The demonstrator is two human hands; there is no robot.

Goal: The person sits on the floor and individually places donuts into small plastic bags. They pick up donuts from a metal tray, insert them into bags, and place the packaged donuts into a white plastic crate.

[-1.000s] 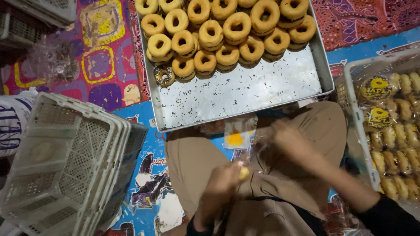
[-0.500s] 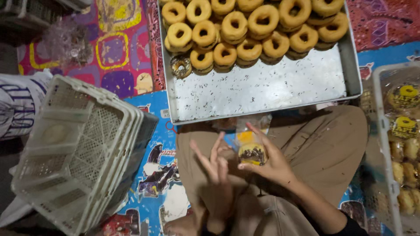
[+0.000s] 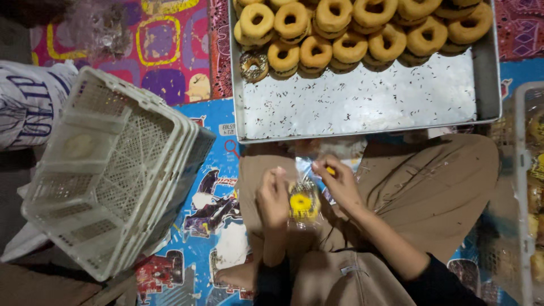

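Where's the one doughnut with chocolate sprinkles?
In the head view, the sprinkled doughnut sits at the left front end of the plain doughnuts, inside the metal tray.

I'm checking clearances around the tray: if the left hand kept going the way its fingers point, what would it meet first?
Probably the near rim of the metal tray; the left hand points up-frame across the lap, though depth is unclear.

Dim, warm indoor light falls from above, brightest on the metal tray (image 3: 362,107) beyond the hands. The clear bag (image 3: 309,187) between the hands glints faintly. Corners darken; the right edge blurs and bends.
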